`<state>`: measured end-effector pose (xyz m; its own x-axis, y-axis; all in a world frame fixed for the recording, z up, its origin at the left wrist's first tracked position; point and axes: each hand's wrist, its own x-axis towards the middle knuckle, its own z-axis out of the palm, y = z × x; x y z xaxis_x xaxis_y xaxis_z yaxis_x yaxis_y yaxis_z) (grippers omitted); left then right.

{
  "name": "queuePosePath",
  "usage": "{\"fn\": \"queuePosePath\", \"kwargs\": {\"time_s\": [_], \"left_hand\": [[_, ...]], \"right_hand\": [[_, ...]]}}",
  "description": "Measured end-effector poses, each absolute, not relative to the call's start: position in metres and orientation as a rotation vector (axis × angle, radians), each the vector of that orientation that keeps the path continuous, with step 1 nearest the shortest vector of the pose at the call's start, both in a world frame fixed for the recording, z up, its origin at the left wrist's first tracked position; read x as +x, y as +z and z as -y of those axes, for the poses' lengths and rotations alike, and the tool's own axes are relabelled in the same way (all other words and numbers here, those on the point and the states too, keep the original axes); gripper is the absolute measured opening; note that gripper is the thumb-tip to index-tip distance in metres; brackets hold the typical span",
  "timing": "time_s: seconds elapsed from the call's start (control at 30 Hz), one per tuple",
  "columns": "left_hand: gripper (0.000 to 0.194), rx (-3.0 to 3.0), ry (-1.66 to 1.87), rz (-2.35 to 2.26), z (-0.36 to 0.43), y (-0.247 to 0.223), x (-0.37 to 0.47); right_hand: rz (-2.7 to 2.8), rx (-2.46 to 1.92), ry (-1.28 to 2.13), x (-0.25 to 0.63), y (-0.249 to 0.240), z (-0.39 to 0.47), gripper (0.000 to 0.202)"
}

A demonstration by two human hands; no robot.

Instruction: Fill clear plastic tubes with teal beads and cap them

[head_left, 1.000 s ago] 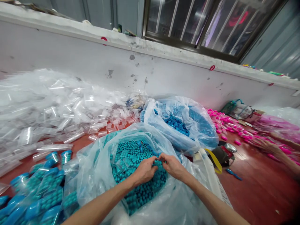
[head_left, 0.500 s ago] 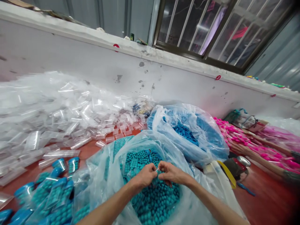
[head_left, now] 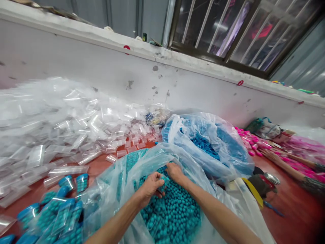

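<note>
A large translucent plastic bag [head_left: 119, 189] stands in front of me, full of small round teal beads [head_left: 177, 210]. Above the beads, my left hand [head_left: 151, 185] has its fingers curled around a small clear plastic tube [head_left: 165, 183], mostly hidden by the fingers. My right hand [head_left: 175, 172] dips toward the beads at the far inside of the bag. Its fingers are bent together and their tips are hidden, so what they pinch cannot be made out. Several clear tubes [head_left: 152, 222] also lie among the beads.
Clear plastic tubes [head_left: 86, 135] pile up at the left. Bead-filled packs with blue caps [head_left: 63, 217] lie at lower left. Behind is a bag [head_left: 223, 145] of blue pieces. At right, another person's arms [head_left: 284, 166] reach over pink pieces [head_left: 250, 139], near a metal-topped object [head_left: 271, 179].
My hands, together at a small clear piece before, have parted. The right hand has moved up and away into the bag; the left has shifted slightly left. The other person's arms have moved too.
</note>
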<state>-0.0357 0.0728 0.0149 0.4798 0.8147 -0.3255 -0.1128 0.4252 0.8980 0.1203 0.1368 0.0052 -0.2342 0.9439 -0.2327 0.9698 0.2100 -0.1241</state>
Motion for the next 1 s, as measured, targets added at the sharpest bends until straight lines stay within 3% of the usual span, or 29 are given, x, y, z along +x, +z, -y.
{"fn": "queuePosePath", "kwargs": {"time_s": [0.27, 0.43, 0.73, 0.87, 1.0], "left_hand": [[0.022, 1.089, 0.700, -1.129, -0.059, 0.027, -0.030], [0.024, 1.133, 0.742, -1.161, -0.056, 0.028, -0.030], [0.023, 1.195, 0.763, -1.165, -0.052, 0.021, -0.018], [0.028, 1.145, 0.775, -1.097, -0.047, 0.023, -0.014], [0.036, 1.086, 0.791, -1.081, -0.043, 0.022, -0.015]], "right_hand": [[-2.497, 1.794, -0.433, 0.127, 0.000, -0.135, 0.035], [-2.540, 1.779, -0.635, 0.122, 0.002, -0.142, 0.022], [-2.761, 1.779, -1.444, 0.145, 0.030, -0.090, 0.033], [-2.810, 1.808, -1.390, 0.146, 0.025, -0.079, 0.026], [-2.987, 1.964, -0.927, 0.147, 0.028, -0.073, 0.006]]}}
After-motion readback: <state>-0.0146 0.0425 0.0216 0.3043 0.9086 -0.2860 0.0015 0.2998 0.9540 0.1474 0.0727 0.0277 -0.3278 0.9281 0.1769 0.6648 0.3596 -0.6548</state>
